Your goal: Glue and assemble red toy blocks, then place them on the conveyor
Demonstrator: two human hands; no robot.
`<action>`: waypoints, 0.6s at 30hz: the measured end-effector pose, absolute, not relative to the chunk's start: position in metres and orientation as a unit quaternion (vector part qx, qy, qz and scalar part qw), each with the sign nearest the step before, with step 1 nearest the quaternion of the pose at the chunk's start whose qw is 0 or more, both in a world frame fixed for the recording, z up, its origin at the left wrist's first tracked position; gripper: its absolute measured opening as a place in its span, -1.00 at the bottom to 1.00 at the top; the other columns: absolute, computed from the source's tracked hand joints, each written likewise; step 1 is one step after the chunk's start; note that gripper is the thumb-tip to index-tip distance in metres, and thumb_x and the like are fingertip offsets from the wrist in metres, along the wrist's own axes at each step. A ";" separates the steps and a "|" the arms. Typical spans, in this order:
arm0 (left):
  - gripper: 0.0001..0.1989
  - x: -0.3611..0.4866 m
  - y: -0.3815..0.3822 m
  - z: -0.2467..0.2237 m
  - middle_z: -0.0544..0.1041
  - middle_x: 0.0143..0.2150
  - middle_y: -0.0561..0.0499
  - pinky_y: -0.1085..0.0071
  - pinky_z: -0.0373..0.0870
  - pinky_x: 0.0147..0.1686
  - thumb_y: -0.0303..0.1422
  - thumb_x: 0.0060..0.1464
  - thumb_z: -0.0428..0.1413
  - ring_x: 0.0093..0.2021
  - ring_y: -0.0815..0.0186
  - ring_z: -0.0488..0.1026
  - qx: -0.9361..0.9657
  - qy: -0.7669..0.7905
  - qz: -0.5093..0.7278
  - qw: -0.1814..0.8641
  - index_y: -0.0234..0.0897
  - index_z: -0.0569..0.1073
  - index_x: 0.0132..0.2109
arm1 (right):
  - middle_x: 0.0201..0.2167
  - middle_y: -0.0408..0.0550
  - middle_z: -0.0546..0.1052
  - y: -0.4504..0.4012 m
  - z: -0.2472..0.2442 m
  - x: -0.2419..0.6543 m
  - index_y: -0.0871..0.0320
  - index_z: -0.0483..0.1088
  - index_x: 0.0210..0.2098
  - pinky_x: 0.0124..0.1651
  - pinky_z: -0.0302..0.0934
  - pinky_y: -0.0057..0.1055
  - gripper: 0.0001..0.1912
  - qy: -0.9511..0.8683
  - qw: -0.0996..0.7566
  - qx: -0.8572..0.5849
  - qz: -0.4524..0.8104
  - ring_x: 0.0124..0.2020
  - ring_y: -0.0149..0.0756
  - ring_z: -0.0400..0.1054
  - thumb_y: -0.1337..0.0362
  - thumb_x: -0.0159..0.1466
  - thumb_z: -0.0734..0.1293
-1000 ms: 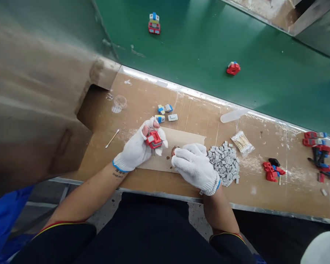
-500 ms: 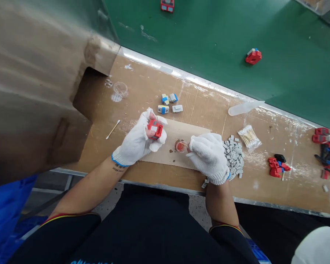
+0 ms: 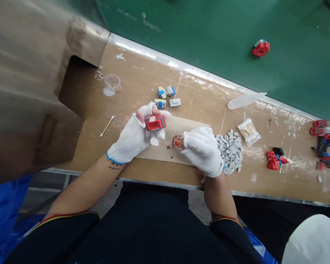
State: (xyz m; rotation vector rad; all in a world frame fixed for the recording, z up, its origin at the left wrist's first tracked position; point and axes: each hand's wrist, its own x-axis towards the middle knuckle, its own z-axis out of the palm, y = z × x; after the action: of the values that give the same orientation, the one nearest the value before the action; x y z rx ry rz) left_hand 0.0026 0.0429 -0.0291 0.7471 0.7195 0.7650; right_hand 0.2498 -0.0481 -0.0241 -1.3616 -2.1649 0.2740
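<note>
Red part: you hold this block at 10 to 11 o'clock from the cup, its pale square and recess uncovered, probably so both remain visible.
Left glove: your left hand grasps the part at its edges, bare fingertips against it (likely for a surer feel than cloth gives).
Right glove: your right hand has its fingers gathered at the cup's edge; I cannot tell whether they grip anything.
Cup: the small clear cup of reddish liquid sits on the pale sheet, which perhaps catches drips; dark spots lie beside it.
Grey pieces: the pile lies at 3 o'clock, near your right hand, presumably for short reaches.
Blue-banded blocks: three sit near 12 o'clock, seemingly outside your working space.
</note>
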 end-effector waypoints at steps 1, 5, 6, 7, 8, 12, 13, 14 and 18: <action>-0.31 0.002 0.043 -0.027 0.75 0.05 -0.06 0.52 0.53 -0.60 0.19 0.07 0.60 -0.35 0.29 0.69 0.358 0.334 0.346 0.800 -0.13 0.52 0.04 | -0.30 -0.22 0.68 -0.048 -0.025 0.250 -0.04 0.53 -0.23 0.01 0.20 -0.14 -0.84 -0.812 0.278 -0.501 0.110 -0.24 -0.24 0.48 0.30 0.52 0.41; -0.48 0.003 0.041 -0.026 0.70 -0.06 -0.01 0.53 0.55 -0.59 -0.32 0.07 0.54 -0.34 0.29 0.70 0.425 0.352 0.329 0.766 -0.18 0.54 0.11 | -0.34 -0.24 0.67 -0.048 -0.025 0.252 -0.03 0.49 -0.25 0.00 0.16 -0.14 -0.82 -0.798 0.290 -0.520 0.093 -0.25 -0.24 0.49 0.35 0.48 0.44; -0.53 0.003 0.039 -0.027 0.71 -0.05 -0.04 0.51 0.54 -0.59 -0.33 0.10 0.50 -0.35 0.29 0.70 0.441 0.360 0.335 0.751 -0.19 0.55 0.11 | -0.33 -0.24 0.69 -0.048 -0.025 0.253 -0.03 0.49 -0.25 0.00 0.16 -0.14 -0.82 -0.796 0.292 -0.522 0.089 -0.23 -0.24 0.50 0.36 0.48 0.44; -0.57 0.003 0.038 -0.029 0.73 -0.01 -0.08 0.48 0.57 -0.58 -0.32 0.13 0.47 -0.34 0.28 0.70 0.458 0.369 0.343 0.733 -0.20 0.56 0.10 | -0.31 -0.24 0.70 -0.048 -0.025 0.252 -0.03 0.49 -0.23 0.01 0.16 -0.15 -0.83 -0.799 0.293 -0.517 0.091 -0.23 -0.24 0.51 0.36 0.49 0.44; -0.59 0.003 0.037 -0.030 0.74 0.04 -0.11 0.44 0.62 -0.54 -0.31 0.15 0.46 -0.31 0.25 0.72 0.480 0.377 0.353 0.710 -0.20 0.57 0.10 | -0.30 -0.24 0.71 -0.047 -0.025 0.252 -0.04 0.51 -0.21 0.01 0.17 -0.15 -0.85 -0.805 0.292 -0.507 0.100 -0.23 -0.25 0.51 0.35 0.50 0.43; -0.52 -0.001 0.033 -0.039 0.80 0.13 -0.15 0.18 0.84 -0.08 -0.29 0.08 0.50 -0.07 0.10 0.80 0.587 0.377 0.391 0.601 -0.19 0.58 0.12 | -0.34 -0.25 0.69 -0.046 -0.024 0.251 -0.03 0.49 -0.21 -0.04 0.20 -0.17 -0.85 -0.816 0.298 -0.484 0.106 -0.29 -0.27 0.50 0.31 0.52 0.42; -0.50 -0.003 0.032 -0.041 0.81 0.14 -0.14 0.14 0.84 0.00 -0.28 0.08 0.52 -0.03 0.08 0.81 0.608 0.372 0.394 0.581 -0.19 0.57 0.12 | -0.35 -0.25 0.68 -0.046 -0.025 0.250 -0.03 0.48 -0.22 -0.04 0.20 -0.17 -0.84 -0.811 0.302 -0.491 0.096 -0.29 -0.26 0.50 0.32 0.52 0.43; -0.49 -0.005 0.031 -0.044 0.82 0.14 -0.14 0.13 0.83 0.02 -0.26 0.08 0.54 -0.02 0.08 0.82 0.626 0.362 0.399 0.564 -0.18 0.57 0.12 | -0.35 -0.25 0.68 -0.045 -0.025 0.249 -0.04 0.47 -0.22 -0.04 0.20 -0.17 -0.83 -0.807 0.306 -0.497 0.087 -0.29 -0.26 0.51 0.32 0.52 0.44; -0.61 -0.010 0.032 -0.051 0.84 0.14 -0.13 0.15 0.81 -0.03 -0.21 0.17 0.54 -0.01 0.08 0.83 0.676 0.321 0.411 0.521 -0.10 0.61 0.06 | -0.34 -0.25 0.68 -0.044 -0.023 0.248 -0.04 0.48 -0.18 -0.05 0.23 -0.16 -0.87 -0.810 0.328 -0.475 0.103 -0.29 -0.27 0.50 0.30 0.53 0.44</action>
State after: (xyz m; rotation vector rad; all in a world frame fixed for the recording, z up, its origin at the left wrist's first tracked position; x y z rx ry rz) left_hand -0.0101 0.0320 -0.0511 1.6197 0.7685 0.9854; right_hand 0.2475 -0.0437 -0.0225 -1.2443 -2.1211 0.2690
